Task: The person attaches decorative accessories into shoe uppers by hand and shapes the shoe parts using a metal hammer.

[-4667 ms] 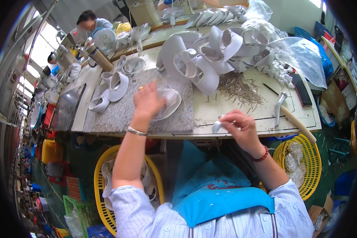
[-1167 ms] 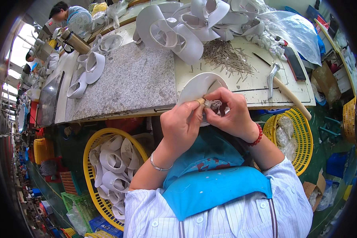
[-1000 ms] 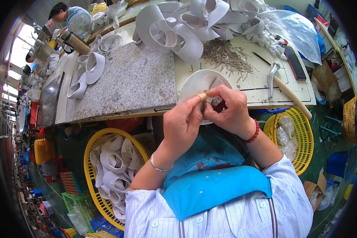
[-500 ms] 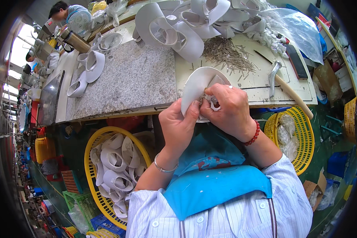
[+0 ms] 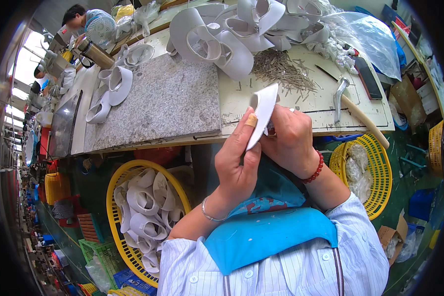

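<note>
A curved white piece (image 5: 266,109), which looks like a shoe upper, is held up on edge over the front edge of the table. My left hand (image 5: 238,160) grips it from the left, fingers behind and thumb at its lower end, with a tan bandage round one finger. On its other side my right hand (image 5: 294,137) is closed, fingers bent in against the piece. Its fingertips are partly hidden, so whether they also pinch something small cannot be seen. A grey stone slab (image 5: 158,98) lies on the table to the left of my hands.
More white pieces (image 5: 234,54) are heaped at the back, beside a pile of thin metallic strips (image 5: 286,71). A hammer (image 5: 352,103) lies at right, near a dark flat object (image 5: 367,76). Yellow baskets (image 5: 114,207) stand below the table. Another person (image 5: 79,22) sits far left.
The white piece has turned from showing its broad face to nearly edge-on. My left hand has moved right and up along it; my right hand has shifted slightly right.
</note>
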`<act>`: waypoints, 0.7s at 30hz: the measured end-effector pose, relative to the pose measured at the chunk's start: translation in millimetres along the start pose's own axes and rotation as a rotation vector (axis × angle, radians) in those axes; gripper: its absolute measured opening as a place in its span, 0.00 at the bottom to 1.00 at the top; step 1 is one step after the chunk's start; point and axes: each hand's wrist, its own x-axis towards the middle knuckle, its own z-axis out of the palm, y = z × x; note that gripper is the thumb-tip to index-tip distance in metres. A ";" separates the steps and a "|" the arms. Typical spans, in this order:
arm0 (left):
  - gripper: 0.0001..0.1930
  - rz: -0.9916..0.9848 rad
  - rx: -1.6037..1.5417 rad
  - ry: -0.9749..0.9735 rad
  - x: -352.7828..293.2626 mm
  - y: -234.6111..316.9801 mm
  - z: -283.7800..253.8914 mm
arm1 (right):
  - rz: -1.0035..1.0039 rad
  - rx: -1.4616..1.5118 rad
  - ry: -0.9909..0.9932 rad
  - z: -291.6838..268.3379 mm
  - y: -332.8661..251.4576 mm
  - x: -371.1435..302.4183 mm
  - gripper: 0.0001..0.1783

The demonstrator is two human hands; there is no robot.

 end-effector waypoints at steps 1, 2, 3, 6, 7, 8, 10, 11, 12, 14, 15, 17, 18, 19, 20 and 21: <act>0.21 0.114 0.088 -0.032 2.7 -0.9 1.3 | 0.000 0.000 -0.001 -0.5 0.3 -0.2 0.12; 0.22 0.080 0.047 -0.024 1.0 0.8 3.6 | 0.001 -0.002 -0.001 -1.0 0.6 -0.6 0.12; 0.22 0.079 0.047 -0.025 0.9 0.5 6.1 | 0.004 -0.003 0.000 -1.3 1.0 -1.0 0.13; 0.23 -0.044 -0.137 0.012 1.2 -0.5 9.8 | 0.010 -0.035 0.005 0.2 4.5 -3.0 0.12; 0.22 -0.068 -0.148 0.012 1.6 -0.9 8.6 | 0.009 -0.037 0.001 -0.3 3.9 -2.4 0.12; 0.21 -0.092 -0.160 0.012 1.8 -1.1 7.0 | 0.026 0.035 -0.004 -1.0 3.1 -1.6 0.11; 0.20 -0.139 -0.228 0.028 4.4 -5.0 0.6 | 0.037 0.106 -0.016 -3.9 5.8 -0.6 0.12; 0.19 -0.184 -0.294 0.039 5.9 -6.9 -2.1 | 0.045 0.162 -0.067 -8.0 5.4 -1.0 0.14; 0.16 -0.236 -0.333 0.097 11.2 -3.7 -0.7 | 0.052 0.218 -0.120 -11.5 7.1 -1.2 0.17; 0.15 -0.225 -0.300 0.113 14.4 -3.3 -2.9 | -0.042 0.140 -0.094 -13.0 14.4 -0.3 0.21; 0.14 -0.219 -0.257 0.118 14.8 -3.3 -4.4 | -0.126 0.066 -0.059 -13.6 16.6 -0.4 0.24; 0.13 -0.205 -0.305 0.131 15.7 -3.8 -4.4 | -0.136 0.092 -0.075 -16.0 17.7 -2.3 0.25; 0.12 -0.196 -0.312 0.126 16.4 -3.5 -5.3 | -0.140 0.122 -0.081 -16.1 18.3 -2.6 0.26; 0.12 -0.187 -0.318 0.121 17.1 -3.0 -5.6 | -0.147 0.122 -0.087 -14.9 20.8 -3.1 0.26; 0.12 -0.185 -0.321 0.129 18.0 -2.6 -5.5 | -0.197 0.119 -0.077 -12.8 24.0 -4.3 0.25; 0.12 -0.181 -0.258 0.119 18.1 -2.7 -5.6 | -0.246 0.116 -0.069 -10.8 25.9 -5.4 0.24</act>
